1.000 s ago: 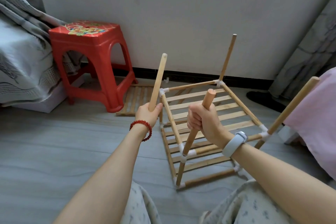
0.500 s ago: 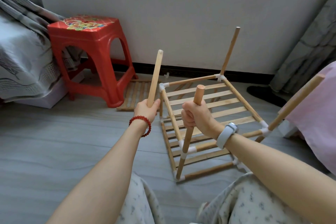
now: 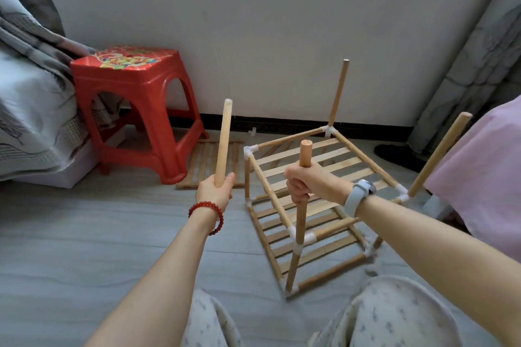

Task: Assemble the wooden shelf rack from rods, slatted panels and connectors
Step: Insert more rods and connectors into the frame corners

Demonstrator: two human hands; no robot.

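One head-worn wide-angle view looks forward and down, close over the forearms, toward the floor (image 3: 70,234) and wall (image 3: 282,22).

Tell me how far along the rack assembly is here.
Done: two slatted tiers joined by white connectors, with uprights at three corners. In hand: the left hand holds a loose rod; the right hand grips the near upright. Left: that rod and the spare panel on the floor.

Matt wood rods (image 3: 222,144); glossy plastic stool (image 3: 135,98).
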